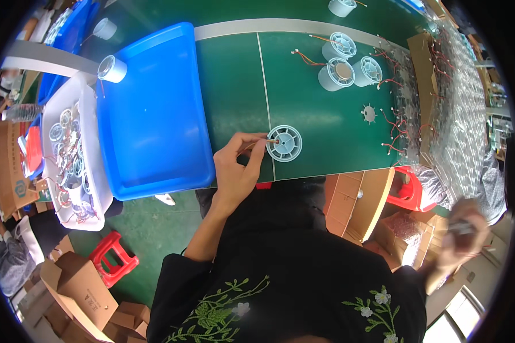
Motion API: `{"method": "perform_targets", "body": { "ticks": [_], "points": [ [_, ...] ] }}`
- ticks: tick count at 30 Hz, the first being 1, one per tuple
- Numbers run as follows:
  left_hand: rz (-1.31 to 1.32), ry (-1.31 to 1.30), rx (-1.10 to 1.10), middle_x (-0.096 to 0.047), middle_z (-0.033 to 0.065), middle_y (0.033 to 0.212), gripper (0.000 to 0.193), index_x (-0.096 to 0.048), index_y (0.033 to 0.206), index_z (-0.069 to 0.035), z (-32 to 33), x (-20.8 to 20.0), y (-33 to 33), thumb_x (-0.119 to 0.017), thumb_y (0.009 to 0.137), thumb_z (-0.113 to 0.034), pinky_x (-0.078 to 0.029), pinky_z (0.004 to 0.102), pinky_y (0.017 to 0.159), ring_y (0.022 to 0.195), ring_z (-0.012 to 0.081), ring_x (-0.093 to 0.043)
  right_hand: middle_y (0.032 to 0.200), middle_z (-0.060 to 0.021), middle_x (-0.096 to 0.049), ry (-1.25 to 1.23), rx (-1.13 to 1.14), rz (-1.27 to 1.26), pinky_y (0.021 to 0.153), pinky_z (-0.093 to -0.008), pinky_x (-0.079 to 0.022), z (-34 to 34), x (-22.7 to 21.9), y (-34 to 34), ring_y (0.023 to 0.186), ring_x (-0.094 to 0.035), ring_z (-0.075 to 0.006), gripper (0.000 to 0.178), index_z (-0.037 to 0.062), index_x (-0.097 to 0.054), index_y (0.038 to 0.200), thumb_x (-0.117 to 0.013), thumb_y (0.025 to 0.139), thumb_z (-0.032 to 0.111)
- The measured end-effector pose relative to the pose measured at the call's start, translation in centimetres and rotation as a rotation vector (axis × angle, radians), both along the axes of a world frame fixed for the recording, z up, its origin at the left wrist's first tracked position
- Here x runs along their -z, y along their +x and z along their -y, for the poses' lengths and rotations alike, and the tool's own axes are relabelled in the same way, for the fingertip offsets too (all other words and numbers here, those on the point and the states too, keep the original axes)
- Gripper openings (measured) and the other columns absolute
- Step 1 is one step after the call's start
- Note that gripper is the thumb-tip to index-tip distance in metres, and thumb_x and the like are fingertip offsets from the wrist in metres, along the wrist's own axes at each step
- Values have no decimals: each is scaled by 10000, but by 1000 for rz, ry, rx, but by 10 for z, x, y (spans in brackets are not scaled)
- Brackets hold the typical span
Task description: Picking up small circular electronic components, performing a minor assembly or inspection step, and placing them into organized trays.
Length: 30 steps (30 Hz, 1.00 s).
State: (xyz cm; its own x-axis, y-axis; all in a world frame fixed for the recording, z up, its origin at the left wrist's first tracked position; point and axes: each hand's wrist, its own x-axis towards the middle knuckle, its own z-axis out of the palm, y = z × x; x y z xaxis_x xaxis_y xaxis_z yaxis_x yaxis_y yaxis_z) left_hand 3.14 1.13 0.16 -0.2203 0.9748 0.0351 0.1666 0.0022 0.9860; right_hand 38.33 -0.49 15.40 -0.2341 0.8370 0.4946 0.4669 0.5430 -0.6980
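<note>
My left hand (pixel 238 171) pinches thin brownish wires (pixel 272 140) between thumb and forefinger. They run to the middle of a light-blue, spoked round plastic part (pixel 292 144), which sits near the table's front edge, just right of the fingertips. Far out to the right, off the table, is my right hand (pixel 466 226), smeared by motion. A dark patch shows at it, too blurred to name, and its fingers cannot be made out.
A blue tray (pixel 154 114) lies left on the green table (pixel 234 74), beside a white bin (pixel 91 154) of wired round parts. Light-blue cups (pixel 336 75) with wires stand back right, near a flat notched disc (pixel 369 114). Clear plastic packaging (pixel 458 114) and red-wired leads (pixel 397 128) line the right side.
</note>
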Motion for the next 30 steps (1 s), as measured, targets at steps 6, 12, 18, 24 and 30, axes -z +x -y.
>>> {"method": "perform_targets", "body": {
  "ticks": [6,12,18,24,30],
  "points": [
    [-102,-30,145,-688,102,820,65,-624,885,2,-5,18,-23,-647,839,-38,-498,279,626,665,174,-641,979,-62,-552,-525,72,69,719,-266,-476,-20,118,-180,846,-552,-145,690,41,-522,1225,-855,622,68],
    [-642,136,186,-663,77,877,81,-664,915,-46,-3,20,-30,-655,843,-80,-465,269,714,762,157,-611,962,-71,-517,-346,106,3,759,-292,-450,-36,158,-203,889,-532,-195,672,29,-452,1309,-772,718,48],
    [-463,315,77,-657,86,904,106,-677,932,-40,2,-15,-29,-668,838,-88,-467,298,744,836,184,-613,1012,-132,-566,-42,-48,105,767,-321,-467,-33,140,-188,899,-551,-287,652,-18,-404,1342,-662,745,-56],
    [-2,-9,672,-662,112,929,150,-654,992,29,3,-38,-25,-640,855,-31,-496,308,785,841,181,-628,1148,-195,-602,199,-276,99,769,-375,-511,-27,126,-194,960,-586,-336,546,-48,-533,1237,-596,704,-151],
    [298,-42,614,-670,101,926,157,-638,1023,63,9,-19,-25,-593,895,-17,-503,274,767,846,139,-629,1178,-199,-594,142,-325,-40,797,-391,-518,-35,127,-186,1013,-598,-314,429,-37,-635,1113,-596,708,-171]
  ]
}}
